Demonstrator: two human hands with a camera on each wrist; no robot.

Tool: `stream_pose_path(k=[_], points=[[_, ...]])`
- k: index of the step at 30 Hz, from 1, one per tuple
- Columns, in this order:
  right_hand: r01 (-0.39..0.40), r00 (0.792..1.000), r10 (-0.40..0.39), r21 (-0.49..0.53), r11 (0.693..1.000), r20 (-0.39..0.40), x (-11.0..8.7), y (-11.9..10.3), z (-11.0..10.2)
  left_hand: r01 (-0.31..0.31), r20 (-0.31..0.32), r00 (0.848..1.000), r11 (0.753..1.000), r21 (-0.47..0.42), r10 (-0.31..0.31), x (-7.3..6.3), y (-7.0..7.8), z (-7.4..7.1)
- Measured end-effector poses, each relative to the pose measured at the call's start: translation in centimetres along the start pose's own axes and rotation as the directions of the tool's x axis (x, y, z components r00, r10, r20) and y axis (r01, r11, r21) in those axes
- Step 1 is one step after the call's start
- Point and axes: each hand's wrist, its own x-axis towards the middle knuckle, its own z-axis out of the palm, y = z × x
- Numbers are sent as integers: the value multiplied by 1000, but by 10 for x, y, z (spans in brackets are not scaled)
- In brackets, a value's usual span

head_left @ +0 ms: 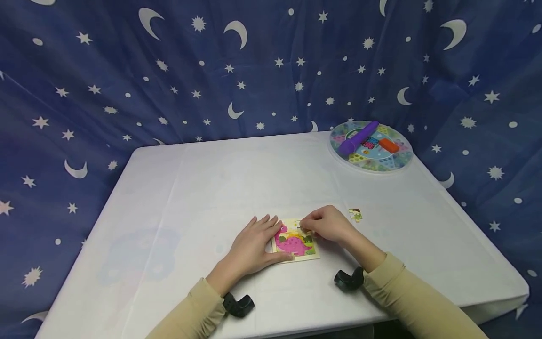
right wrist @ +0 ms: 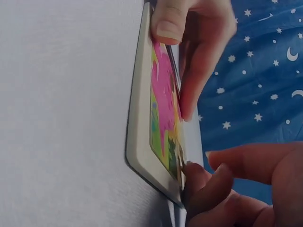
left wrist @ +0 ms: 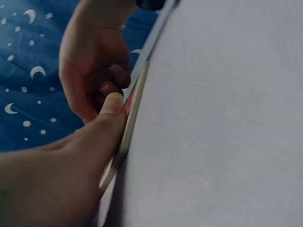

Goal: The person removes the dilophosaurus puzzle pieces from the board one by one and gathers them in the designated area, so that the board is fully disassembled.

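A small square jigsaw puzzle [head_left: 295, 245] with a pink dinosaur lies on the white table in a pale frame [right wrist: 136, 137]. My left hand [head_left: 253, 245] rests along its left side, fingers spread and fairly straight; the thumb [left wrist: 112, 104] presses on the near edge. At the upper right part of the puzzle, my right hand [head_left: 329, 225] has its fingers bent and seems to pinch a puzzle piece [right wrist: 181, 158], tilted at the fingertips and largely hidden by them. Another loose puzzle piece [head_left: 355, 214] lies to the right of the right hand, apart from the frame.
A round, colourful board [head_left: 381, 164] stands at the table's back right corner, bearing a purple microphone-shaped object [head_left: 358, 139] and an orange block [head_left: 388, 145]. Behind the white table [head_left: 203, 188] hangs a blue curtain [head_left: 254, 61] with moons and stars. Black wrist mounts sit on both wrists.
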Motion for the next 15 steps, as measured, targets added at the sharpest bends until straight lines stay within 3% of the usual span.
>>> stream_pose_path(k=[7,15], points=[[-66,998,67,118,991,-5,4,-1,4,19,-20,1000,1000,23,-19,-2,1,5],[-93,994,98,128,987,-38,6,-1,8,11,-16,1000,999,40,-10,-3,3,3]])
